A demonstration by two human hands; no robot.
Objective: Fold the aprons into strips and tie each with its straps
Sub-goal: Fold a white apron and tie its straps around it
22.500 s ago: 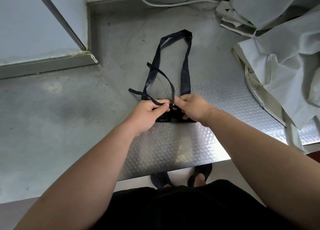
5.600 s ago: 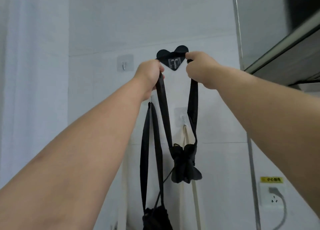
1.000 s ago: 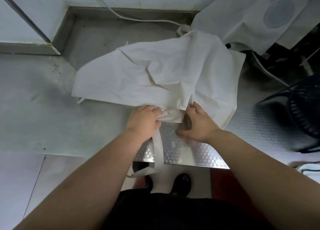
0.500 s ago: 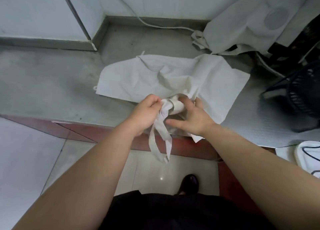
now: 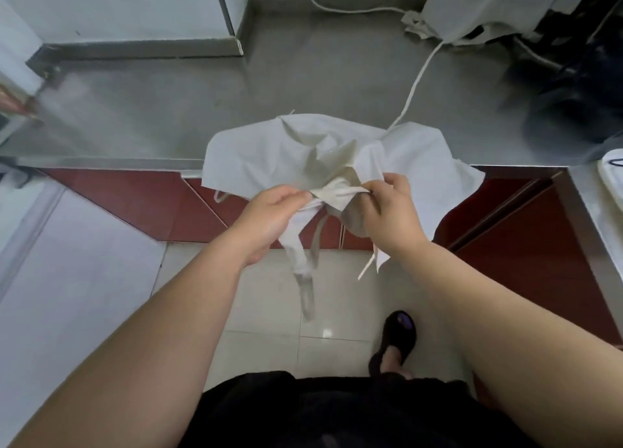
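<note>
A cream apron (image 5: 269, 154) hangs crumpled over the front edge of the steel counter (image 5: 151, 110), partly lifted off it. My left hand (image 5: 269, 215) and my right hand (image 5: 387, 208) each pinch its bunched near edge in front of the counter. A folded neck strap (image 5: 306, 279) dangles below my left hand. One thin tie strap (image 5: 416, 80) trails back across the counter toward a second pale apron (image 5: 472, 6) heaped at the far right.
Red cabinet fronts (image 5: 151, 205) run under the counter. A dark object (image 5: 573, 87), blurred, stands at the right on the counter. A white cable (image 5: 337, 7) lies along the back wall. White floor tiles and my slippered foot (image 5: 397, 339) are below.
I have stepped back and pulled the cream apron toward me, so most of it now hangs off the counter's edge. Both hands kept hold of its bunched edge.
</note>
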